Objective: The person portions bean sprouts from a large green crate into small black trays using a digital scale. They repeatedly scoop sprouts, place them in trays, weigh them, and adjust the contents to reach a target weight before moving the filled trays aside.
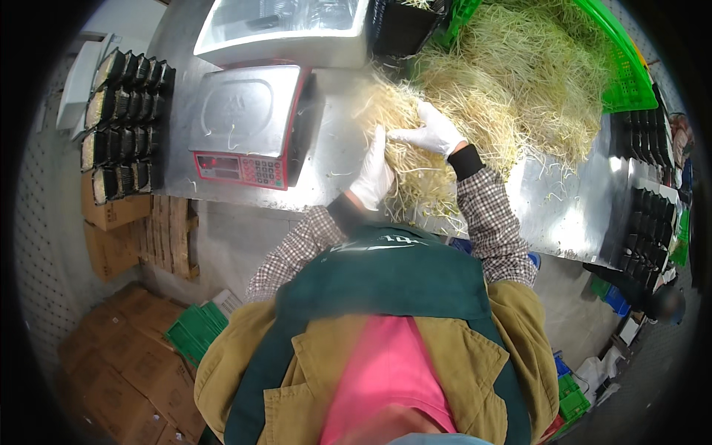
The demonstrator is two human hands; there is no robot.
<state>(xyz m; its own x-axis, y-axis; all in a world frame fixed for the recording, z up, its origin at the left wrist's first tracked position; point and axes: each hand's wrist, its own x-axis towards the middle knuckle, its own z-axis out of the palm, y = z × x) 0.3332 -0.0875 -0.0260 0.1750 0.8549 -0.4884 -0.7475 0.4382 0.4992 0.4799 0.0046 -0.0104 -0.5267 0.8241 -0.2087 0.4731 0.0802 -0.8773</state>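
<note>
Both of my hands, in white gloves, are at a bunch of pale bean sprouts point(415, 169) by the table's near edge. My left hand point(374, 175) is closed against the left side of the bunch, its fingertips partly lost among the stems. From the right, my right hand point(432, 133) grips the top of the bunch, thumb toward the left hand and fingers around the stems. A large heap of sprouts point(512, 81) spreads behind and to the right, spilling from a green plastic basket point(630, 78). A blur covers the sprouts just beyond my fingers.
Left of my hands stands a scale point(245, 111) with a metal pan and red keypad panel. Behind it is a white foam box point(285, 44), beside a black tray point(404, 30). Filled black trays point(122, 122) are stacked at the far left; more black trays point(649, 230) stand right.
</note>
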